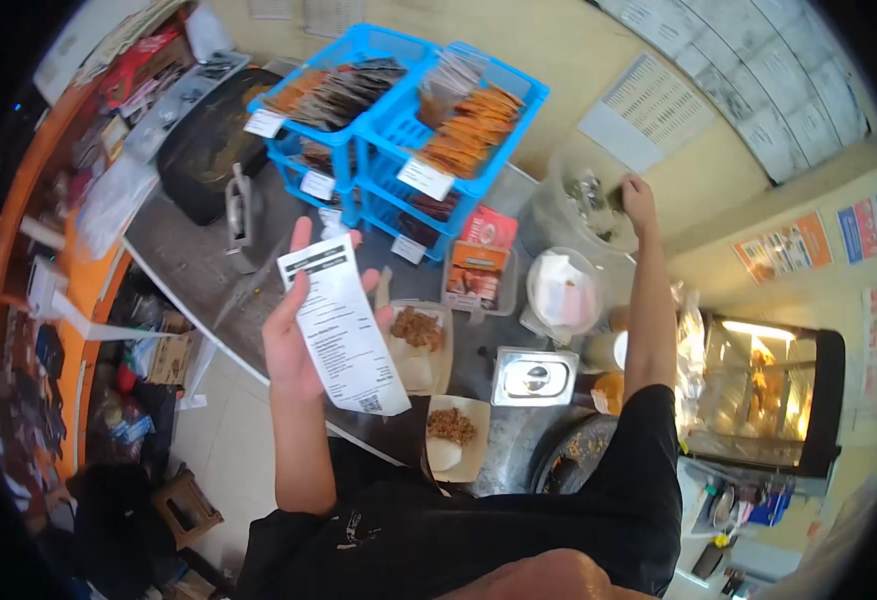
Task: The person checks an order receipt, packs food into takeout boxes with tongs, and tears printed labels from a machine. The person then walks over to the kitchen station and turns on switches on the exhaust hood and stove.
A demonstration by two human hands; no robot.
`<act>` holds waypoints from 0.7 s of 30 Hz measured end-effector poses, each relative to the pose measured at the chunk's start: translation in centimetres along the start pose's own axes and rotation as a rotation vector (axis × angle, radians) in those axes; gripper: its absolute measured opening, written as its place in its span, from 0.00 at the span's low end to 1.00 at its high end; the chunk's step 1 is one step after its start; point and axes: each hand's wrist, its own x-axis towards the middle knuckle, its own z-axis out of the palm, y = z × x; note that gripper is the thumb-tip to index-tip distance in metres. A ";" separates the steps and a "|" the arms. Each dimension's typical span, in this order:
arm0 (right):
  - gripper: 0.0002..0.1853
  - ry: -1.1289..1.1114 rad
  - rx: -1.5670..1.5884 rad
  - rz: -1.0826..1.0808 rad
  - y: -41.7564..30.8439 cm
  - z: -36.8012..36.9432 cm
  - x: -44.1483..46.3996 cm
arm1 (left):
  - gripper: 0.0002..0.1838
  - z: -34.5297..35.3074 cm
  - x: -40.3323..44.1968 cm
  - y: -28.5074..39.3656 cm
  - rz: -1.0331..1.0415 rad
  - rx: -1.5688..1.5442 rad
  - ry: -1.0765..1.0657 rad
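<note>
Left hand (304, 335) pinching receipt (344, 330); food box (444, 362) just right of it. Right hand (639, 203) at clear tub (544, 205); grip: we can't tell. We'd flag: loose pinch could drop receipt into box.

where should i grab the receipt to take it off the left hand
Probably best pinched by the lower end of the receipt, coming from the person's right: that end is flat and uncovered, while the left hand has its thumb over the left edge and fingers behind.
</note>
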 end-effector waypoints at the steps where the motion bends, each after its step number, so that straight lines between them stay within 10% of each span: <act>1: 0.13 -0.017 -0.107 0.062 -2.6 -0.6 -0.7 | 0.33 -0.6 0.0 -0.2 0.012 -0.013 -0.011; 5: 0.23 -0.241 -0.470 -0.011 -2.5 2.8 -1.2 | 0.36 -1.9 -0.5 1.2 0.059 0.003 -0.024; 7: 0.27 -0.652 -0.598 0.288 -3.2 4.4 0.1 | 0.36 -1.8 -0.8 1.9 0.081 0.005 -0.011; 10: 0.23 -0.729 -0.602 0.063 4.5 7.6 -0.1 | 0.36 -2.6 -1.0 2.5 0.103 0.029 -0.010; 21: 0.20 -0.139 -0.763 0.042 3.2 1.7 -0.5 | 0.35 -3.3 -2.7 3.0 0.198 0.114 -0.004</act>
